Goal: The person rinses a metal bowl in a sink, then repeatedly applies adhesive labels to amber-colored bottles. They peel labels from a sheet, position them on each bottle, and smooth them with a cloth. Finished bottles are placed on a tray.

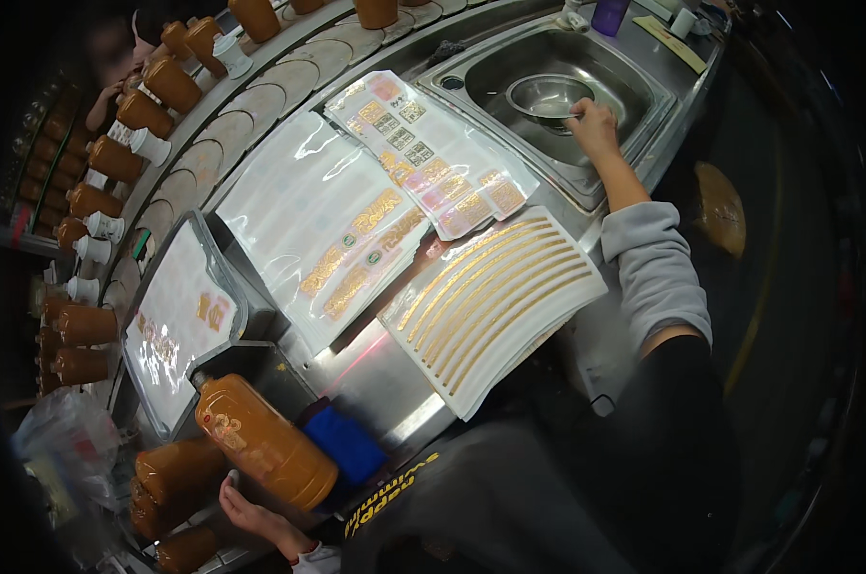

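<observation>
My right hand (pixel 594 129) reaches over the right rim of a round metal bowl (pixel 538 94) in the sink. Its fingers are drawn together at the bowl's edge; whatever they hold, if anything, is hidden. Beside my left hand (pixel 251 512) leans a glossy brown bottle (pixel 266 442) with a gold and red decal on its side. The fingers of that hand are stretched out near the bottle's lower part; I cannot tell whether they touch it. Decal sheets lie between my arms: one with curved gold strips (pixel 495 301), one with gold and black patches (pixel 433 158).
A large stack of decal sheets (pixel 309 210) and a tray with another sheet (pixel 179 330) cover the bench. Brown bottles on white stands (pixel 117 158) line a curved conveyor (pixel 246 107). A blue cloth (pixel 347 442) lies by the bottle. At the far left is another person's hand (pixel 103 105).
</observation>
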